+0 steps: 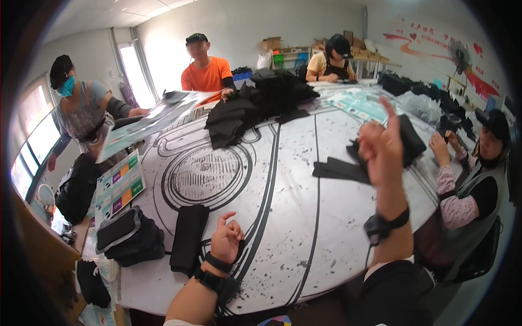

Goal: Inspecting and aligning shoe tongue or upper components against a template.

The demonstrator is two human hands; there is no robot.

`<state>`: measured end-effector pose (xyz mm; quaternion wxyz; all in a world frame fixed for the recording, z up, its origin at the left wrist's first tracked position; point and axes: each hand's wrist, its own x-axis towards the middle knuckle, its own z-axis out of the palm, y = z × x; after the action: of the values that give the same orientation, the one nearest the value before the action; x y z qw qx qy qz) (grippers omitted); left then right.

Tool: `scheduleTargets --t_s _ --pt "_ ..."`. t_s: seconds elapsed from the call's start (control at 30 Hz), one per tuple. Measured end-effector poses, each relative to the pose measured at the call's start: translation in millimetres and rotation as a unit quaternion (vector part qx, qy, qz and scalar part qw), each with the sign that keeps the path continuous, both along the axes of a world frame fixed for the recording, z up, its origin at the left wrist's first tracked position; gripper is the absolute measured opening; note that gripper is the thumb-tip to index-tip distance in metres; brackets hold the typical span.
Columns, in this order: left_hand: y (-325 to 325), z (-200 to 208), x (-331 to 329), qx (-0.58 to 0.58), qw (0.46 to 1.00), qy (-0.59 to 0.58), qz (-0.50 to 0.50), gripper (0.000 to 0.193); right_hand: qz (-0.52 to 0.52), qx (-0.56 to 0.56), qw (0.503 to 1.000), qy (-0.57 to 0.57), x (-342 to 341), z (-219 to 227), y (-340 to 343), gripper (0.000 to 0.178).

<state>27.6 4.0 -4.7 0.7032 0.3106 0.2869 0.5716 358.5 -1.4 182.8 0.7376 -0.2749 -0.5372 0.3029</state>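
My left hand (225,239) hovers over the near part of the table, its index finger lifted and the others loosely curled. Nothing shows in it. Just left of it lies a folded black cloth bundle (188,238), apart from the fingers. My right hand (380,146) is raised, index finger pointing up and the other fingers bent; I see nothing held there. Beyond and beside it, partly hidden, lie black cloth pieces (411,142) and a flat black strip (340,170). Both wrists wear black bands.
The white table (288,217) has black line drawings and dark specks. A stack of black pieces (130,236) stands at left, a black heap (261,100) at the far middle. One person (81,108) holds a large printed sheet (155,122); others sit around the table.
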Motion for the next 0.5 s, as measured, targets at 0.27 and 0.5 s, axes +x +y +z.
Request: scheduleTargets --t_s 0.27,0.5 --pt "2.7 2.9 -5.8 0.017 1.000 -0.002 0.000 0.049 0.127 -0.141 0.981 -0.048 -29.7 -22.9 9.9 0.089" --pt "2.9 0.7 -6.7 0.017 0.999 -0.008 -0.037 0.054 0.167 -0.412 0.890 0.103 -82.4 -125.4 26.0 0.084"
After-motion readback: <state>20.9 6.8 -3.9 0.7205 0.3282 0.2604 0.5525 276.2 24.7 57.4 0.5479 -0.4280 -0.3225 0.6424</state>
